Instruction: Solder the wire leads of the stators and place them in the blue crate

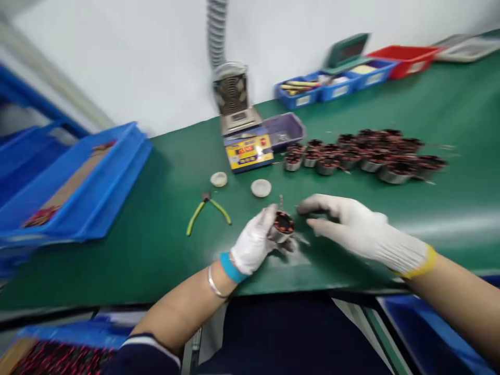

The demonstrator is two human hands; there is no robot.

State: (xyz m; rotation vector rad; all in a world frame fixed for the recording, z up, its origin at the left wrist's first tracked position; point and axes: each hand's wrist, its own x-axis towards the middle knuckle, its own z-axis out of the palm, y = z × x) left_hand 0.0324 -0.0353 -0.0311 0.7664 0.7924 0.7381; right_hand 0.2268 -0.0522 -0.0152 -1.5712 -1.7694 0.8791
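Observation:
My left hand (255,237), in a white glove with a blue cuff, grips a wound motor stator (283,224) with copper windings and a silvery rim. A short twisted lead sticks up from it. To its right, my right hand (347,226), gloved in white with a yellow cuff, has thumb and fingers apart, with nothing seen between them. Several more stators (375,156) stand in a cluster behind the right hand. Green-handled cutters (207,208) lie open on the green table (164,271) left of my left hand.
Two small white dishes (261,188) sit near a solder pot with a yellow display panel (250,152) and a fume duct (217,31). Beside it is a purple tray (287,127). Blue bins (300,97) and a red bin (414,57) line the back; blue trays (117,172) stand left.

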